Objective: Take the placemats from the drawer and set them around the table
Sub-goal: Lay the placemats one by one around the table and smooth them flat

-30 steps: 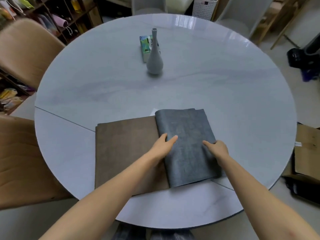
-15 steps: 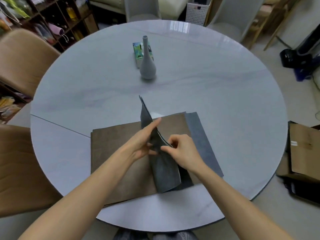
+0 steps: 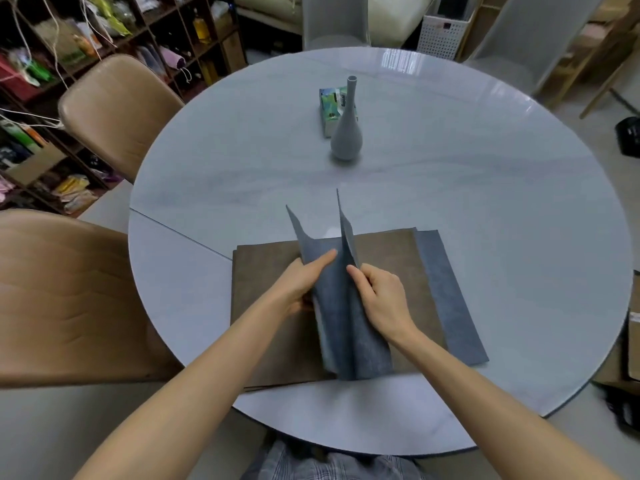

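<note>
A stack of placemats lies at the near edge of the round white table (image 3: 485,209). A brown placemat (image 3: 263,292) lies flat on top of the stack, and a grey-blue one (image 3: 450,299) sticks out flat on its right. In the middle, grey-blue placemats (image 3: 343,327) stand up on edge, split into two raised flaps. My left hand (image 3: 304,282) grips the left flap. My right hand (image 3: 381,292) pinches the right flap, thumb against its near side.
A grey vase (image 3: 346,133) stands at the table's middle with a small green carton (image 3: 329,109) behind it. Tan chairs (image 3: 114,112) stand at the left, grey chairs at the far side. Cluttered shelves line the far left; a cardboard box (image 3: 633,327) sits at the right.
The folded grey-blue mats lay flat under both hands a second ago. They were lifted on edge, and now the raised mats have parted into two flaps, one in each hand.
</note>
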`<action>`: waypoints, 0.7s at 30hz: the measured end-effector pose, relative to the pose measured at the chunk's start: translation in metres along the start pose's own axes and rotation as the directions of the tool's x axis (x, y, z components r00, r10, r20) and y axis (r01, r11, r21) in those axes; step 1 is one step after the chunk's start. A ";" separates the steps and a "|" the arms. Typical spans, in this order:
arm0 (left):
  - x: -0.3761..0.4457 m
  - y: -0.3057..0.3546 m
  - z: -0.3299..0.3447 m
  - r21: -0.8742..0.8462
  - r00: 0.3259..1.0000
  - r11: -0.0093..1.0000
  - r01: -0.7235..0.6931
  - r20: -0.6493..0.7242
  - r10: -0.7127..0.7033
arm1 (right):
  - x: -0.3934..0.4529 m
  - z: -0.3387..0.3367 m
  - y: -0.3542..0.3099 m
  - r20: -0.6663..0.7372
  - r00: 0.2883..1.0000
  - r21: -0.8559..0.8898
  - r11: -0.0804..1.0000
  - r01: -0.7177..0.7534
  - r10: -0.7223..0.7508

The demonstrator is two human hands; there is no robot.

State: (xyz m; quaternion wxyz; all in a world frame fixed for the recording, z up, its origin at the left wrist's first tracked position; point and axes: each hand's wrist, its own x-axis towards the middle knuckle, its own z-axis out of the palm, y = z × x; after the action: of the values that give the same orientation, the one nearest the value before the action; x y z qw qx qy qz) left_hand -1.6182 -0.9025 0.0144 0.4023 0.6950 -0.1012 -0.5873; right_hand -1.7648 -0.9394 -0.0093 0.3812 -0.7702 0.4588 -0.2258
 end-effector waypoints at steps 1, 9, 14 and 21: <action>0.000 -0.002 -0.004 -0.016 1.000 1.000 -0.016 -0.006 0.016 | 0.000 0.001 -0.002 -0.023 1.000 0.019 1.000 -0.009 0.009; 0.023 -0.032 -0.062 0.354 0.952 0.931 -0.090 -0.243 0.184 | 0.011 -0.034 0.026 -0.192 0.970 -0.192 0.963 -0.188 0.151; 0.039 -0.050 -0.076 0.500 0.947 0.865 -0.040 -0.258 0.193 | 0.002 -0.065 0.089 -0.116 0.850 -0.446 0.738 -0.507 0.514; 0.049 -0.052 -0.084 0.593 0.917 0.788 -0.165 -0.202 0.343 | -0.045 -0.055 0.137 -0.169 0.737 -0.377 0.648 -0.662 0.654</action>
State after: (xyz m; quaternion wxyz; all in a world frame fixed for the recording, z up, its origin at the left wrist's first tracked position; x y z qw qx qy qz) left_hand -1.5455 -0.8616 -0.0577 0.2654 0.8426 -0.3018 -0.3585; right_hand -1.8977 -0.9597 -0.0848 0.2613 -0.6112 0.7467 0.0233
